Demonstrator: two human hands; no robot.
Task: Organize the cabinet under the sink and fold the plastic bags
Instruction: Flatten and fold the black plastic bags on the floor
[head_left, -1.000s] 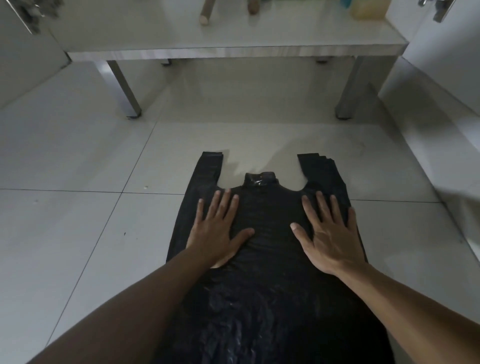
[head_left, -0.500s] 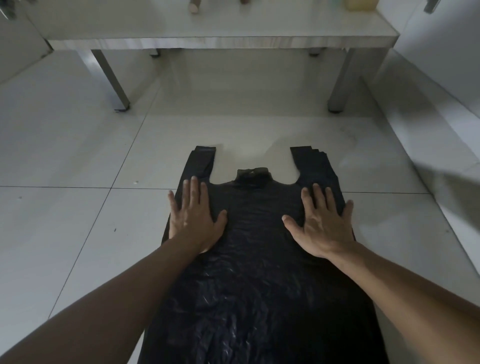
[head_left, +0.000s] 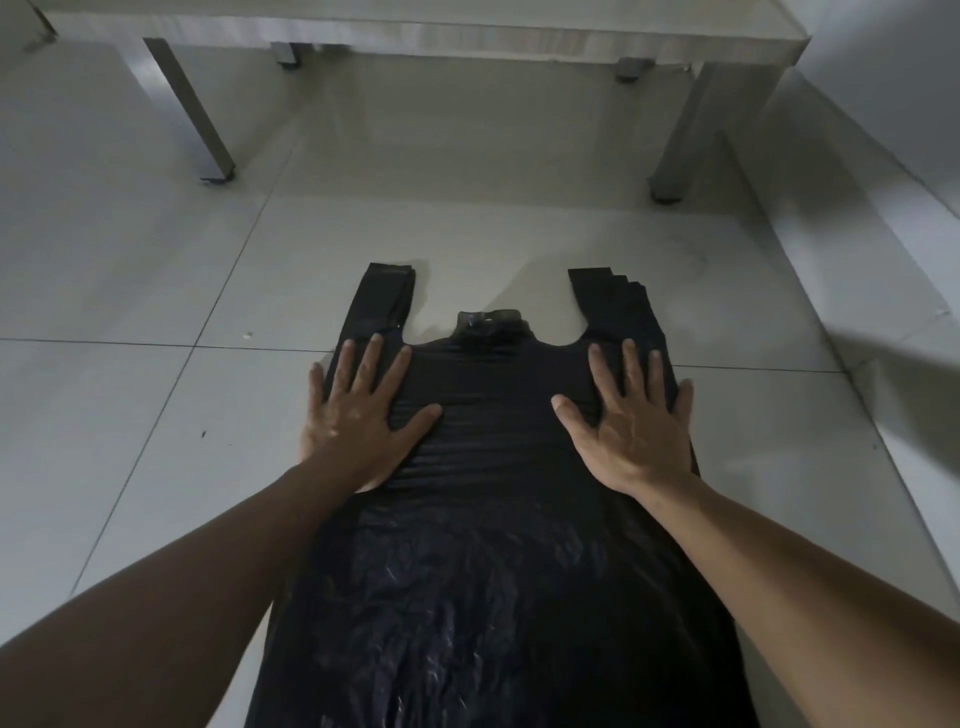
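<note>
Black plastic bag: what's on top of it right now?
Both hands, left hand and right hand, press flat on the black plastic bag, near its handles. Floor tiles beneath it are covered.

Both palms flat: left hand (head_left: 358, 415) and right hand (head_left: 631, 421) press the black plastic bag (head_left: 493, 519) onto the tiled floor (head_left: 156, 291).
</note>
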